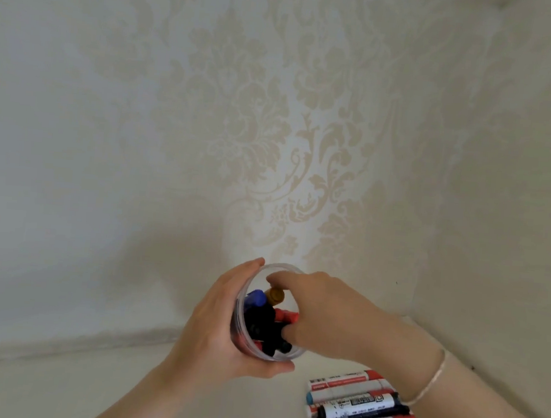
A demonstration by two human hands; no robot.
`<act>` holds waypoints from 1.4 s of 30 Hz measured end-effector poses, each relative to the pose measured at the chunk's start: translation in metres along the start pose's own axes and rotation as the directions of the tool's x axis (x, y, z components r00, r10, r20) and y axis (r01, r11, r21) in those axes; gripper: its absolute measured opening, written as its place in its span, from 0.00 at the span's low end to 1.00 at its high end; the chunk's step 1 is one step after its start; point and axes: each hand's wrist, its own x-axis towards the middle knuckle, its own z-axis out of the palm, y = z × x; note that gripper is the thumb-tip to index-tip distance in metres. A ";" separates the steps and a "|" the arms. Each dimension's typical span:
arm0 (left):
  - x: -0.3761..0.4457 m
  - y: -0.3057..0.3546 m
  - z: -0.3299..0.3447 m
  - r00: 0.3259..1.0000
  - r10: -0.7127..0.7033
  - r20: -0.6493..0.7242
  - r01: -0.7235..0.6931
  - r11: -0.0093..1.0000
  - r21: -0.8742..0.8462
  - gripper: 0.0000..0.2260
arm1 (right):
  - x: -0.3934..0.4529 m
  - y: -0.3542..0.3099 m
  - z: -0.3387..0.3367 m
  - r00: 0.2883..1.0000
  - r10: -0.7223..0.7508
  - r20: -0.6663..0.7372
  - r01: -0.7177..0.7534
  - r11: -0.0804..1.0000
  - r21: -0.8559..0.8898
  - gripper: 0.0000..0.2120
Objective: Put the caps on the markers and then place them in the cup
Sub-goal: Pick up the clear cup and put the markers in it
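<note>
Left hand (221,330) grips the cup (271,310); right hand (322,314) pinches a cap (275,295) at 12 o'clock. Hold steady, lift straight out.

Wall (144,99) fills most of view: cream wallpaper, pale beige damask pattern (273,136) of leaves and scrolls, strongest at centre, fading toward left and right edges. Bright patch of light (287,209) on wall at centre, soft grey shadow either side of it low down. Right side dimmer, wall appears to turn at corner (438,221). Desk (55,389) below: plain off-white surface, far edge meeting wall along faint grey line rising from left edge toward centre. Light soft, even, no hard shadows.
</note>
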 end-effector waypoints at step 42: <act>0.005 -0.010 -0.011 0.999 -0.036 0.011 0.036 0.999 -0.028 0.50 | 0.066 0.151 0.121 0.981 0.137 0.135 -0.096 0.957 -0.275 0.25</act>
